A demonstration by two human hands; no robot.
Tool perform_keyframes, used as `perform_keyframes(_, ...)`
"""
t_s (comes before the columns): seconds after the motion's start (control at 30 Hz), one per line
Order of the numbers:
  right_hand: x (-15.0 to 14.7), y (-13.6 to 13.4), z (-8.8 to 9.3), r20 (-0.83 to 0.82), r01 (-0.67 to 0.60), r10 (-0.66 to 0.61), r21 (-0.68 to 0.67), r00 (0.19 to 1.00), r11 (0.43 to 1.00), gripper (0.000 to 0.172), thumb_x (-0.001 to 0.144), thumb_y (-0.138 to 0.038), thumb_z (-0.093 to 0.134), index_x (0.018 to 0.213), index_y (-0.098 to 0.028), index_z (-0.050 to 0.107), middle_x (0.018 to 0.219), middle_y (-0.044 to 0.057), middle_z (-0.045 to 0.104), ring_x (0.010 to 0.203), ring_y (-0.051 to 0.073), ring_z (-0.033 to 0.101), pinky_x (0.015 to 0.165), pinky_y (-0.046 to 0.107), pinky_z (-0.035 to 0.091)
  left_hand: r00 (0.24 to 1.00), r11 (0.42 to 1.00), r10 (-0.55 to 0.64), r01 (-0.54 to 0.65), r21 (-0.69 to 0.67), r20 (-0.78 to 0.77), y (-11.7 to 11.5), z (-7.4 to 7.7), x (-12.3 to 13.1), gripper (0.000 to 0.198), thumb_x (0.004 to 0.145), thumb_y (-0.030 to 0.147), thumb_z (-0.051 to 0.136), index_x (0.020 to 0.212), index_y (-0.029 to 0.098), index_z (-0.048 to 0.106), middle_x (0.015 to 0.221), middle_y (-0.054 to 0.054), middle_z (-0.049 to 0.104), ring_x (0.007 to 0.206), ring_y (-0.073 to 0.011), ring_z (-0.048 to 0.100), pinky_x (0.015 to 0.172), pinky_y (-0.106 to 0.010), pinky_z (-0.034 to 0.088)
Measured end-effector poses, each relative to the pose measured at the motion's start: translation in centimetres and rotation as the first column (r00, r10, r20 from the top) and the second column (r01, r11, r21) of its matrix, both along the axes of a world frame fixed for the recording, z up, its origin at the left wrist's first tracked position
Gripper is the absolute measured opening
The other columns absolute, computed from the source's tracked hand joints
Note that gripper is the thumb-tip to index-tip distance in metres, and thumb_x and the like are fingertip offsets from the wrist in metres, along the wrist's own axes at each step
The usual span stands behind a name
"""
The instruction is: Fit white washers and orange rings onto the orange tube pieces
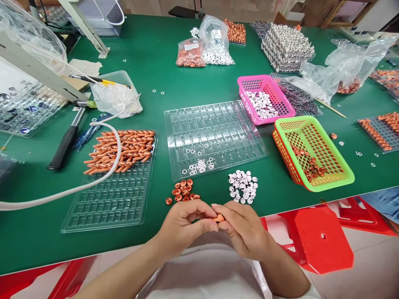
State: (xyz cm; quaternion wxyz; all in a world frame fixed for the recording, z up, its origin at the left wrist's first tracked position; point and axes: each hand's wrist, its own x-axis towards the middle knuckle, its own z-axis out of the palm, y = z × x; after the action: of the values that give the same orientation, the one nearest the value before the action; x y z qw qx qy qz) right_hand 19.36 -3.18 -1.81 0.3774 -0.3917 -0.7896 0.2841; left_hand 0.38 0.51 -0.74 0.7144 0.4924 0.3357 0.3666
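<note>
Close to my body, just off the table's near edge, my left hand [190,222] and my right hand [245,228] pinch one small orange part [219,218] between their fingertips. Fingers cover most of it, so its exact shape is hidden. Just beyond my left hand lies a pile of round orange pieces [183,190] with holes. White round discs [243,187] with dark marks are heaped beyond my right hand. Small clear-white rings [201,166] rest on a transparent plastic tray [218,137] further in.
Left are a tray of orange parts [121,151], a white hose [115,166] and a hammer [67,143]. Right stand a pink basket [288,110] and a green basket [346,176]. Bagged pieces [190,54] and stacked trays [286,47] sit behind. A red stool [324,241] is below.
</note>
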Motion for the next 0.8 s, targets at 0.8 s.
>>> perform_keyframes(0.8, -0.8, -0.2, -0.3, -0.031, 0.053, -0.048, 0.169, 0.998, 0.984, 0.045, 0.092, -0.011, 0.041, 0.137, -0.009, 0.043, 0.08, 0.01, 0.06, 0.063, 0.018, 0.05, 0.049, 0.03, 0.04, 0.99, 0.935, 0.138, -0.124, -0.334, 0.019, -1.2, 1.0, 0.6, 0.008, 0.068, 0.011, 0.079, 0.067, 0.013, 0.071, 0.066, -0.003, 0.07, 0.058, -0.0105, 0.063, 0.055, -0.02, 0.056)
